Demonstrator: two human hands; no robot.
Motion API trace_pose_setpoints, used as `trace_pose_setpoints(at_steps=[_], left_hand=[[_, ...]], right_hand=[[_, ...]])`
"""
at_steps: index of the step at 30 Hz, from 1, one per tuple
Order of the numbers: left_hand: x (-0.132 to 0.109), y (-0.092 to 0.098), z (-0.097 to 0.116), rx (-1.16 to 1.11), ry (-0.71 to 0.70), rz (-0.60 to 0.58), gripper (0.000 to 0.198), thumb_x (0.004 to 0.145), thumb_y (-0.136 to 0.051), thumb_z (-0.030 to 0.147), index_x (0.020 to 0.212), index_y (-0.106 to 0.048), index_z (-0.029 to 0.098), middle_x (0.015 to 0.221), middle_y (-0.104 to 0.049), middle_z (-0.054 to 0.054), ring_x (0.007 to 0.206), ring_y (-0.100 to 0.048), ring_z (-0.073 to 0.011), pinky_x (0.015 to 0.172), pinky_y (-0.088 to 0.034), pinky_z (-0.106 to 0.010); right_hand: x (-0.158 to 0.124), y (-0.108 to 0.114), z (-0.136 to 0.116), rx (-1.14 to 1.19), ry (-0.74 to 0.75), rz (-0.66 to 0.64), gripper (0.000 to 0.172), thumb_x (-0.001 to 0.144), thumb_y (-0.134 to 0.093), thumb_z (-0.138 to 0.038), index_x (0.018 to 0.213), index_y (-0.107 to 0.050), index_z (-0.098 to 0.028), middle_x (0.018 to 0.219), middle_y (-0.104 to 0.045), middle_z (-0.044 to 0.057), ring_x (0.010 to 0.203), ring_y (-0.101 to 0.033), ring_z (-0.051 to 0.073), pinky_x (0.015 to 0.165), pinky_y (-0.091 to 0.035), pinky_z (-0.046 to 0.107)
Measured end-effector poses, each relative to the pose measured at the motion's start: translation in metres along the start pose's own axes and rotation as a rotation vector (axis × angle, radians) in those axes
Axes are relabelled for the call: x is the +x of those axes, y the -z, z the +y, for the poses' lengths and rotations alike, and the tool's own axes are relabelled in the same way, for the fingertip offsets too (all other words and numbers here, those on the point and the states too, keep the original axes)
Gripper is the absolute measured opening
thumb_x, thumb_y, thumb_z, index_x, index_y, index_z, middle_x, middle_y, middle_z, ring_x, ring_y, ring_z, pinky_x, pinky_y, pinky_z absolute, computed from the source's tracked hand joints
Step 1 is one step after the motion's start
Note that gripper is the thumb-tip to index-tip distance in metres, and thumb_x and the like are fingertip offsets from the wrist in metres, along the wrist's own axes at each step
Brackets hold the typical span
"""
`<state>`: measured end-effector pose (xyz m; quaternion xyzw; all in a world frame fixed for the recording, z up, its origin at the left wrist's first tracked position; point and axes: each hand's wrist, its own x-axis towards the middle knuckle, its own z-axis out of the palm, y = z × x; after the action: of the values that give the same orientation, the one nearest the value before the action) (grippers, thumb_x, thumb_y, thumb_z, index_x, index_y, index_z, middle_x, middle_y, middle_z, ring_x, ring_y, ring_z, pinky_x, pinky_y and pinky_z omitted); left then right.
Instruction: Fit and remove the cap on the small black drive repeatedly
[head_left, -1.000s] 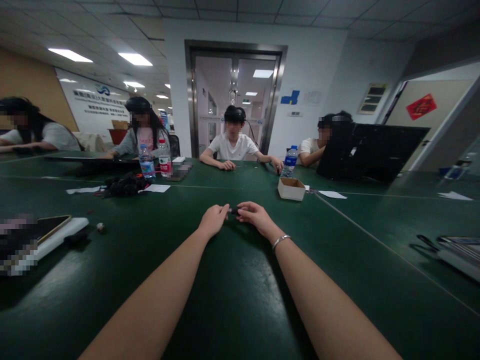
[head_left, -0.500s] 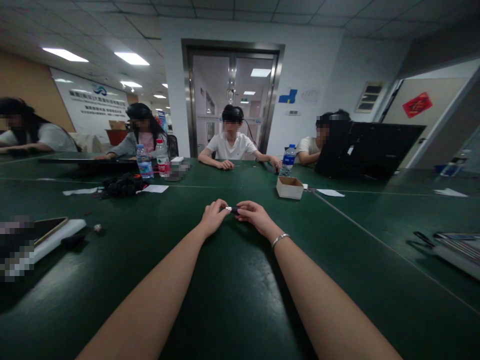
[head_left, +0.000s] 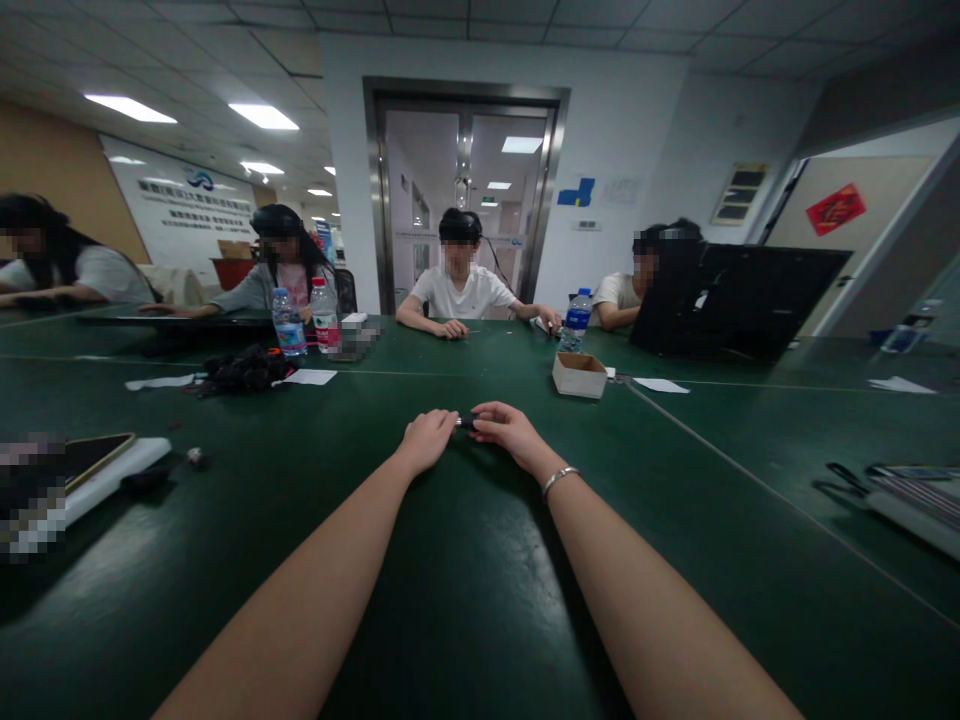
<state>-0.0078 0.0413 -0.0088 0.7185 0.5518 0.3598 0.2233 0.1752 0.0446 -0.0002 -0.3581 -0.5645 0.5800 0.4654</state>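
Both my arms stretch out over the dark green table. My left hand and my right hand meet fingertip to fingertip around a small dark object with a pale metallic end. Both hands pinch it, the left at the pale end and the right at the dark end. A thin bracelet circles my right wrist. The object is too small to name.
A small cardboard box stands beyond my hands, with a water bottle behind it. Two bottles and a black bundle lie left. A tablet sits at far left. Several people sit across the table; a laptop is at right.
The hands stay joined on the small object. The left fingers have shifted slightly along its pale end. The person opposite has raised their head a little.
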Motion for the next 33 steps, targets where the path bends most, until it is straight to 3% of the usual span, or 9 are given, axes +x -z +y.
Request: trace_pose_setpoints(at_steps=[2,4,8,11,13,17,22,28,33], left_hand=[[0.001,-0.001,-0.001,-0.022,0.006,0.049,0.024,0.079,-0.050,0.044,0.083,-0.060,0.022,0.090,-0.062,-0.002,0.086,-0.055,-0.0197,0.079,-0.040,-0.030],[0.002,-0.001,-0.002,-0.048,0.007,0.063,0.025,0.080,-0.049,0.043,0.088,-0.059,0.022,0.093,-0.062,-0.003,0.088,-0.055,-0.0195,0.081,-0.040,-0.030],[0.002,0.000,-0.001,0.011,0.004,-0.013,0.041,0.088,-0.032,0.046,0.071,-0.060,0.021,0.086,-0.061,-0.005,0.088,-0.054,-0.0214,0.085,-0.038,-0.034],[0.002,0.000,-0.001,-0.034,0.011,0.037,0.026,0.082,-0.047,0.043,0.086,-0.060,0.022,0.096,-0.061,-0.004,0.091,-0.054,-0.0197,0.083,-0.039,-0.031],[0.001,0.001,-0.001,-0.080,0.005,0.055,0.027,0.082,-0.047,0.044,0.092,-0.059,0.021,0.098,-0.061,-0.004,0.091,-0.055,-0.0186,0.083,-0.040,-0.030],[0.000,0.002,0.002,0.024,-0.016,-0.021,0.042,0.088,-0.031,0.046,0.074,-0.061,0.021,0.089,-0.062,-0.005,0.091,-0.055,-0.0201,0.086,-0.038,-0.033],[-0.001,0.003,0.003,-0.020,0.042,0.024,0.026,0.081,-0.048,0.044,0.089,-0.061,0.022,0.091,-0.063,-0.001,0.087,-0.055,-0.0180,0.080,-0.040,-0.029],[-0.003,0.004,0.005,0.032,0.031,-0.040,0.053,0.085,-0.028,0.058,0.066,-0.059,0.020,0.080,-0.061,-0.003,0.077,-0.055,-0.0188,0.073,-0.039,-0.030],[-0.005,0.005,0.009,0.059,0.016,-0.016,0.050,0.084,-0.030,0.060,0.073,-0.059,0.021,0.079,-0.061,-0.002,0.077,-0.054,-0.0186,0.069,-0.038,-0.028]], right_hand=[[0.000,0.000,-0.001,-0.004,-0.002,0.001,0.028,0.064,-0.074,-0.019,0.090,-0.062,-0.016,0.079,-0.065,0.001,0.067,-0.065,0.011,0.065,-0.053,0.024],[0.000,0.000,-0.001,-0.004,-0.006,0.000,0.027,0.065,-0.073,-0.019,0.090,-0.062,-0.016,0.080,-0.065,0.001,0.068,-0.065,0.011,0.065,-0.053,0.024],[0.000,0.000,-0.001,0.002,-0.004,-0.001,0.027,0.065,-0.073,-0.017,0.089,-0.062,-0.016,0.078,-0.064,0.000,0.067,-0.065,0.010,0.064,-0.052,0.023],[0.000,0.000,0.000,0.002,0.002,-0.003,0.027,0.065,-0.073,-0.017,0.089,-0.062,-0.016,0.078,-0.064,0.000,0.066,-0.065,0.010,0.063,-0.052,0.022],[0.001,0.001,0.001,0.010,0.001,-0.006,0.028,0.064,-0.074,-0.018,0.089,-0.062,-0.016,0.078,-0.065,0.000,0.067,-0.065,0.010,0.063,-0.052,0.022],[0.001,0.001,0.002,0.025,-0.002,-0.003,0.028,0.063,-0.074,-0.017,0.089,-0.062,-0.016,0.076,-0.064,0.000,0.066,-0.065,0.010,0.063,-0.052,0.022],[0.002,0.002,0.003,0.017,-0.001,-0.012,0.028,0.064,-0.074,-0.018,0.089,-0.063,-0.016,0.077,-0.065,0.000,0.066,-0.065,0.010,0.064,-0.052,0.022],[0.002,0.003,0.004,0.020,0.006,-0.018,0.028,0.064,-0.074,-0.019,0.089,-0.062,-0.016,0.077,-0.064,0.000,0.068,-0.065,0.011,0.066,-0.052,0.024],[0.002,0.003,0.003,0.013,0.003,-0.020,0.028,0.065,-0.074,-0.018,0.090,-0.062,-0.016,0.078,-0.065,0.001,0.067,-0.065,0.010,0.065,-0.052,0.023]])
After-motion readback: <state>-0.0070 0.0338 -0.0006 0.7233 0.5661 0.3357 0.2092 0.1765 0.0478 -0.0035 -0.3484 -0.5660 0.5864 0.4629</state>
